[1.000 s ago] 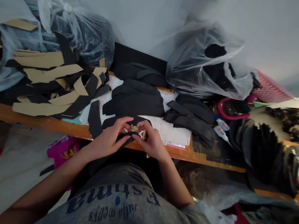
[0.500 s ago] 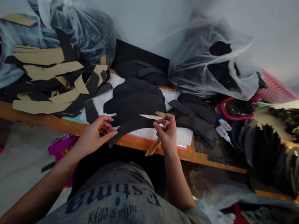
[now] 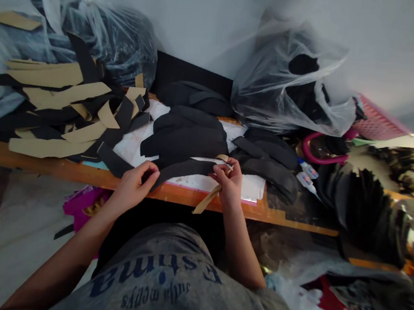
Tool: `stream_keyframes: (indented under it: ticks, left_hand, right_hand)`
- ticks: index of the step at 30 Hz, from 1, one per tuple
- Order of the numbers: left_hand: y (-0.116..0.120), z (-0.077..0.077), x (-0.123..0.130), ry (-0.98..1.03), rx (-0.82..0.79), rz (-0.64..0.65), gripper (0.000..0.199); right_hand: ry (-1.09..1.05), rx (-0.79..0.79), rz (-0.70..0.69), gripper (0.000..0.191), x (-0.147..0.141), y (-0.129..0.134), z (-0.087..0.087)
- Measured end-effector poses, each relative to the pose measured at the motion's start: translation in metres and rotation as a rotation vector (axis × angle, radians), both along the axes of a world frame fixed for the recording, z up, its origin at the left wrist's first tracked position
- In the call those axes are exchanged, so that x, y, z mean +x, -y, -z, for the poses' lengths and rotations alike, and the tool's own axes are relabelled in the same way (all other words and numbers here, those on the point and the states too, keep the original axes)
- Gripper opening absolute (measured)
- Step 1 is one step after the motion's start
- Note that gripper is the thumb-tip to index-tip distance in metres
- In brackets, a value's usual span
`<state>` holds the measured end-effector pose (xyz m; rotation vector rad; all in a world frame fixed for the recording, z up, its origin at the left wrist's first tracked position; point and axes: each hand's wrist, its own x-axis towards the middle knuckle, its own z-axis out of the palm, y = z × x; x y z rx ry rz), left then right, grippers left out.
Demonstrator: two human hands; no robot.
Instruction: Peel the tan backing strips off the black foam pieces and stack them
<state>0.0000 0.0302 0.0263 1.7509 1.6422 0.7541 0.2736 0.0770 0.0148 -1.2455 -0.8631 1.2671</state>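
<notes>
Two strips are in my fingers: a curved black strip [image 3: 186,168], lying over the near part of the white paper [image 3: 132,148] above the wooden bench edge [image 3: 58,169], and a narrow tan strip [image 3: 206,200] hanging toward me past that edge. My left hand [image 3: 135,186] has its fingers curled closed around the black strip's near end, while my right hand [image 3: 228,183] pinches the strip's far end and the tan strip together between thumb and fingers. The step in hand looks like lining the tan up against the black, and I judge that the next move calls for seating the tan edge evenly along the curve. Around me I count three stacks of black pieces [image 3: 184,137] on the paper, one loose black strip [image 3: 114,159] just beside my left hand, and one big heap of tan and black strips [image 3: 58,106] on the left. Two glue bottles [image 3: 307,173] lie to the right, with three plastic bags [image 3: 295,80] along the far side and one pink basket [image 3: 380,121] beyond them
</notes>
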Motion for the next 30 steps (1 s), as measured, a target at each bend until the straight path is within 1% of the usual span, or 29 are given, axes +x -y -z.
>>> stream_keyframes:
  ticks: [2, 4, 6, 9, 14, 20, 26, 30]
  left_hand:
    - [-0.003, 0.0, -0.004, -0.068, 0.002, -0.088, 0.028]
    - [-0.007, 0.002, -0.007, -0.149, 0.029, -0.146, 0.026]
    - [-0.012, 0.006, -0.008, -0.214, 0.064, -0.167, 0.027]
    - [-0.017, 0.01, -0.006, -0.294, 0.077, -0.168, 0.03]
    - [-0.021, 0.008, -0.001, -0.381, 0.066, -0.187, 0.03]
    - [-0.025, 0.003, 0.002, -0.429, 0.011, -0.164, 0.031]
    - [-0.024, 0.005, 0.003, -0.468, 0.034, -0.149, 0.031]
    - [-0.024, 0.003, 0.006, -0.506, 0.034, -0.146, 0.032]
  right_hand:
    - [0.162, 0.029, -0.019, 0.052, -0.004, -0.001, 0.003]
    - [0.371, 0.062, -0.028, 0.049, -0.01, -0.003, 0.005]
    - [0.548, 0.092, -0.026, 0.044, -0.014, -0.005, 0.004]
    - [0.689, 0.122, -0.033, 0.038, -0.018, -0.006, 0.002]
    - [0.785, 0.121, -0.069, 0.034, -0.018, -0.006, 0.001]
    - [0.844, 0.103, -0.086, 0.033, -0.018, -0.006, 0.002]
    - [0.903, 0.102, -0.121, 0.032, -0.018, -0.007, 0.001]
    - [0.963, 0.096, -0.151, 0.033, -0.018, -0.008, 0.0]
